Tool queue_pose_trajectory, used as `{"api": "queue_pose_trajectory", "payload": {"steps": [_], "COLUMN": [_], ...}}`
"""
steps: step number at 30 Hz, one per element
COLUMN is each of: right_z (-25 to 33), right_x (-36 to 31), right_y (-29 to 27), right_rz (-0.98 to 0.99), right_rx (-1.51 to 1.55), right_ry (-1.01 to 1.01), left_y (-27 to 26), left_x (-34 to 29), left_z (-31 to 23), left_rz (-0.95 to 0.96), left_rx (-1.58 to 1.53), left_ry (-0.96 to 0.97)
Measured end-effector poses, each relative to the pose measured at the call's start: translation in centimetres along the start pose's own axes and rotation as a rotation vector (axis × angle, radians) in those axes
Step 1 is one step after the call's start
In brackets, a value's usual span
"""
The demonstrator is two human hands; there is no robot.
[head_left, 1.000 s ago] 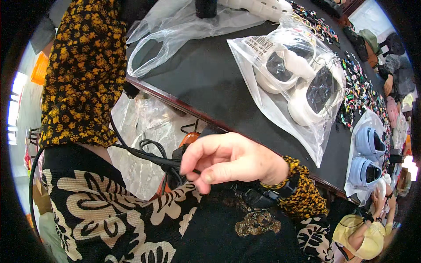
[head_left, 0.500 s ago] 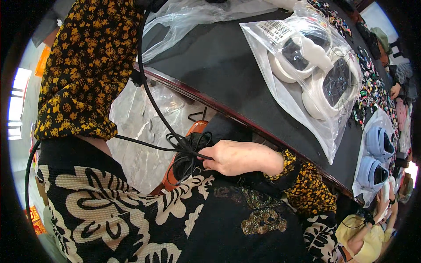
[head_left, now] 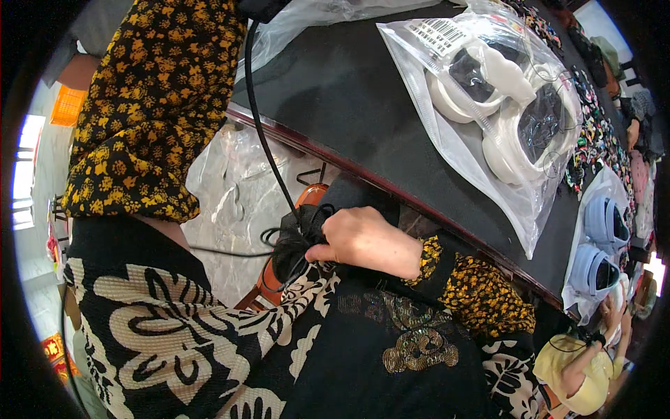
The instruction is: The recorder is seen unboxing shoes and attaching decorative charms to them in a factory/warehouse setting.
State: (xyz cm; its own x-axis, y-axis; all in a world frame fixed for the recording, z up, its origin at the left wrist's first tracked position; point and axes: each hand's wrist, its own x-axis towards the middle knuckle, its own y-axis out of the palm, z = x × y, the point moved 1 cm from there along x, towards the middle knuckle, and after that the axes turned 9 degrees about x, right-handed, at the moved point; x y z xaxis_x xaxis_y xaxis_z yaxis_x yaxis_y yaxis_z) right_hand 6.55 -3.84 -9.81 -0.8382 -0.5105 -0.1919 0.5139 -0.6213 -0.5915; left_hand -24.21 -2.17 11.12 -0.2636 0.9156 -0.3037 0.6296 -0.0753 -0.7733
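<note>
**One hand closed on a bundle of black cable, below the table edge**

Much of the view taken up by patterned clothing: black fabric with cream flowers [head_left: 174,335] across the lap, yellow-flowered sleeve [head_left: 153,105] rising at upper left. Beyond it, dark table [head_left: 363,119] slanting from upper left to lower right, carrying a clear bag of white headphones [head_left: 502,105] and, further right, a bag of pale blue headphones [head_left: 604,241]. Under the table edge, crumpled clear plastic bag [head_left: 237,202].

Right hand [head_left: 366,241] curled shut, fingers wrapped round a coiled black cable bundle [head_left: 293,244] held low over the lap, just below the table edge. Bundle sitting at the left end of the hand, toward the person's left, loops spilling out past the fingertips. One loose cable strand [head_left: 262,133] running from the bundle almost straight up, past the table edge toward the top of the view; another thin strand trailing left across the lap.

Left hand out of sight above the raised sleeve; open or closed, impossible to tell. Right hand plainly the one on the cable.
</note>
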Motion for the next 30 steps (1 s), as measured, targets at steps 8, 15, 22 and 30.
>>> {"api": "queue_pose_trajectory", "payload": {"steps": [8,15,22,30], "right_z": [0.1,0.5,-1.0,-1.6], "right_x": [-0.4,-2.0,-4.4,-6.7], "right_y": [1.0,-3.8,-6.5,-5.0], "right_rz": [0.264,0.189,0.236,-0.082], "right_rx": [0.241,0.288,0.368,0.553], "right_ry": [-0.133,-0.238,-0.131,0.073], "left_y": [0.7,1.2,1.8,4.4], "left_x": [0.1,-2.9,-4.1,-5.0], "left_z": [-1.1,-2.5,-0.6,0.2], "left_rz": [-0.025,-0.081,-0.052,0.126], "left_rx": [-0.066,-0.023,-0.033,-0.052], "left_ry": [0.053,0.094,-0.031,0.022]}}
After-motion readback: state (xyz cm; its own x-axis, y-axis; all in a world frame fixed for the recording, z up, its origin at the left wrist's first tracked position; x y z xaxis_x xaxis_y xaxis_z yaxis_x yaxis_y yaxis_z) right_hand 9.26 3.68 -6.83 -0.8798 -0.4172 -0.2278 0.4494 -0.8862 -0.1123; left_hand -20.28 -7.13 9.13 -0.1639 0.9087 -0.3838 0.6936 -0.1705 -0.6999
